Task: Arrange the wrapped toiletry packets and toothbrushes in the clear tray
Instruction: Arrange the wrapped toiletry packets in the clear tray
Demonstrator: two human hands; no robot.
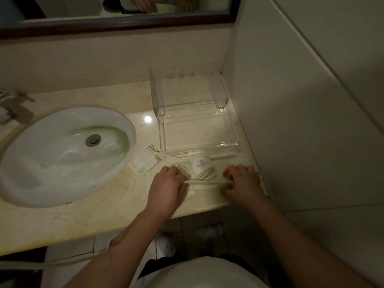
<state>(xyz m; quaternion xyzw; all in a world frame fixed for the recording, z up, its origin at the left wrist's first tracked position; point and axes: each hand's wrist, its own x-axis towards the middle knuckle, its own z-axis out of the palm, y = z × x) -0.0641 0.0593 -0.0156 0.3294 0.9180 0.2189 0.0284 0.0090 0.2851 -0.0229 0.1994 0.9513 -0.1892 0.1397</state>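
From the head view, both my hands are low in the middle of the frame, at the front edge of the pale marble bench (83, 213). My left hand (166, 185) has its fingers curled round one end of a wrapped toothbrush (207, 182), and my right hand (243, 181) grips the other end, where the wrapper looks darker. The toothbrush lies crosswise between them, roughly level and just above the bench.

Just beyond the toothbrush, between my hands, a round packet (202, 167) with a white top and striped wrapping lies on the bench. A striped, crinkled wrapper (182, 169) shows at my left fingertips, beside the round one. Further left, near the rim of the sink, a flat packet (145, 161) lies at a slant. A small white thing (241, 161) sits just past my right hand; it is too blurred to name.

The clear tray (162, 132) stands right of centre, behind all these packets, with its right side close to the wall (291, 121). Its back part rises in a step. The round packet lies just in front of its front wall, outside it.

The white oval sink (52, 163) fills the left of the frame, its drain (93, 139) near the middle. A metal tap (10, 107) shows at the left edge. A dark-framed mirror (124, 23) runs along the top.
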